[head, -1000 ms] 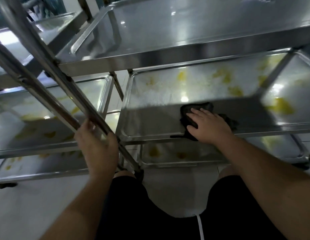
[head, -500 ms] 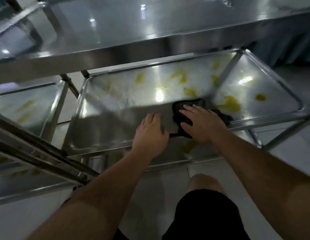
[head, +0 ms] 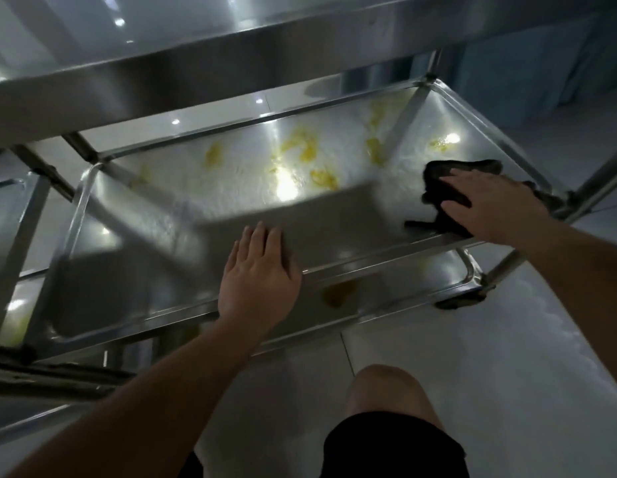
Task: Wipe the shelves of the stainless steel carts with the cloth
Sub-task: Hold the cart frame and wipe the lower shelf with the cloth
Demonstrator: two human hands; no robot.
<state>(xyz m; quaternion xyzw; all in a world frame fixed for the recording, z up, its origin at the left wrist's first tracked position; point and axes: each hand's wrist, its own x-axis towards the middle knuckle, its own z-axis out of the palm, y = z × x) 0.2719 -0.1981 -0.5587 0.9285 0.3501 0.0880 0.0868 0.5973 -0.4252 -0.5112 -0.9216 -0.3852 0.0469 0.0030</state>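
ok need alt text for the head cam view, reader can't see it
A person's right hand presses a dark cloth flat on the right end of a stainless steel cart's middle shelf, while the left hand rests open on the shelf's front edge. Yellow smears dot the back of the shelf, under the top shelf.

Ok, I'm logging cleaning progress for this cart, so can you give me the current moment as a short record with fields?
shelf being wiped: middle shelf of the steel cart
cloth: dark cloth, flat on the shelf near its right front corner
right hand: right hand pressed palm-down on the cloth, fingers spread
left hand: left hand resting on the front rim of the shelf, holding nothing
dirt left: yellow stains across the back half of the shelf
lower shelf: another yellow stain shows below
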